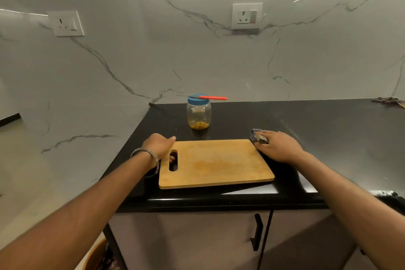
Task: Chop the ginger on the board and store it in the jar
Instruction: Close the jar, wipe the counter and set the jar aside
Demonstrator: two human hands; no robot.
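Observation:
A bare wooden chopping board point(215, 163) lies on the black counter point(317, 129). My left hand point(158, 147) grips its left end, fingers curled under and showing through the handle slot. At the board's far right corner my right hand point(277, 147) lies on a crumpled dark cloth point(258, 137), fingers over it. Behind the board stands a clear plastic jar point(199, 115) with a blue lid on and chopped ginger point(199, 125) at its bottom. A red-handled knife point(210, 97) lies across the lid.
The marble wall runs along the back and the left side of the counter, with two sockets point(247, 16) on it. Some brown scraps point(389, 101) lie at the far right. A cupboard door with a black handle point(257, 232) is below the counter edge.

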